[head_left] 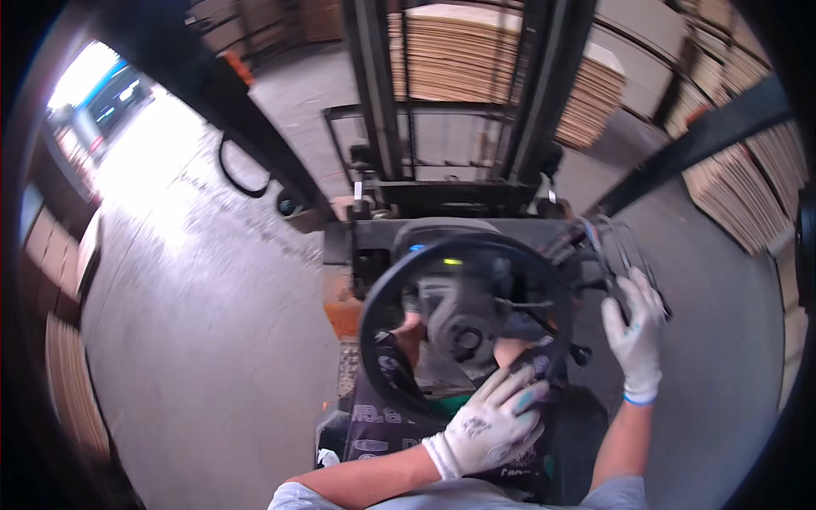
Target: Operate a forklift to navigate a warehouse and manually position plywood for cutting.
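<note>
Both my hands wear white knit gloves. My left hand (495, 421) reaches across my lap to the lower right of a black steering wheel (368, 327). Its fingers are stretched out and slightly apart over that part of the rim; I cannot tell how firmly they touch it. Right of the wheel, my right hand (636, 330) is raised to a set of thin control levers (627, 246). Its thumb stands apart and its fingers point up along the levers, with no closed grip showing. Motion blurs the levers and fingertips.
Ahead stands the forklift mast (374, 85), with a large stack of flat boards (455, 55) beyond it. More stacked boards (739, 204) stand at the right. Board stacks (75, 382) line the left edge. Concrete floor (204, 340) stretches left toward a bright doorway (85, 76).
</note>
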`<state>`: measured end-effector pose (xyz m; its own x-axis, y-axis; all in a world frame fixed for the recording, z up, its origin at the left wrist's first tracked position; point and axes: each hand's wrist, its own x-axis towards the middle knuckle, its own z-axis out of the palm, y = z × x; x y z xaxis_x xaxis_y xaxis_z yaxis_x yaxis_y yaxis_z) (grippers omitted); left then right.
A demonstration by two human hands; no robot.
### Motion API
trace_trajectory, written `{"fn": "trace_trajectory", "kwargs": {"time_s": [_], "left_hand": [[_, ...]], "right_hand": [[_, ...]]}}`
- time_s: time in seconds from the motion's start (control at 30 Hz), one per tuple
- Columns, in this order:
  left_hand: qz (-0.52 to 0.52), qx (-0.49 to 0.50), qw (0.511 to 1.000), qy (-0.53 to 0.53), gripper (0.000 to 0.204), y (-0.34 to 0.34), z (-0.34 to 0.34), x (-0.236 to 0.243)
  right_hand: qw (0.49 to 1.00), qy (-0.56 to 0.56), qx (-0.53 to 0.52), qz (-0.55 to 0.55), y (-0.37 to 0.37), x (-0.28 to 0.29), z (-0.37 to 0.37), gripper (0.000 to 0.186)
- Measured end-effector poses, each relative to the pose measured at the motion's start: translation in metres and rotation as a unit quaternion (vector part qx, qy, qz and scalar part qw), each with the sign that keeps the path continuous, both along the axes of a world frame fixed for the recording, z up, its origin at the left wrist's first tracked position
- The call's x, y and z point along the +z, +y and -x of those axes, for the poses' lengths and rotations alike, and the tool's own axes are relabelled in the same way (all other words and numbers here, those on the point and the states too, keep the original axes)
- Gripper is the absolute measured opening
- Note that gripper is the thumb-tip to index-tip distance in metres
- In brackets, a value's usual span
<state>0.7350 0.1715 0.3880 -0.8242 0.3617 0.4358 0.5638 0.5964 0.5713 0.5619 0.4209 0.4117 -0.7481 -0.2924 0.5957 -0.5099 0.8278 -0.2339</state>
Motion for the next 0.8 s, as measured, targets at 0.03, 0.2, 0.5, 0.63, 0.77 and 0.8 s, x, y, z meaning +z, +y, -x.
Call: {"fn": "trace_trajectory", "kwargs": {"time_s": [0.03, 0.2, 0.5, 0.63, 0.77, 0.8], "left_hand": [[-0.005, 0.000, 1.000, -0.010, 0.023, -0.011, -0.015, 0.002], [0.006, 0.078, 0.996, 0.052, 0.019, -0.068, -0.058, 0.014], [-0.030, 0.188, 0.978, 0.081, 0.017, -0.123, -0.082, 0.017], [-0.023, 0.099, 0.994, 0.042, 0.023, -0.104, -0.091, 0.015], [-0.032, 0.064, 0.997, 0.029, 0.031, -0.055, -0.094, -0.030], [-0.061, 0.074, 0.995, 0.037, 0.026, -0.051, -0.091, -0.005]], "right_hand": [[1.000, 0.001, 0.004, 0.001, 0.007, -0.002, -0.003, 0.036], [0.999, -0.024, -0.043, -0.011, 0.029, -0.008, -0.025, 0.034], [0.997, -0.024, -0.068, -0.014, 0.005, -0.016, -0.032, 0.032], [0.996, -0.010, -0.086, -0.005, 0.011, -0.021, -0.035, 0.029], [0.993, -0.017, -0.115, 0.011, 0.000, -0.019, -0.040, 0.028], [0.993, -0.018, -0.119, 0.012, 0.001, -0.020, -0.040, 0.028]]}}
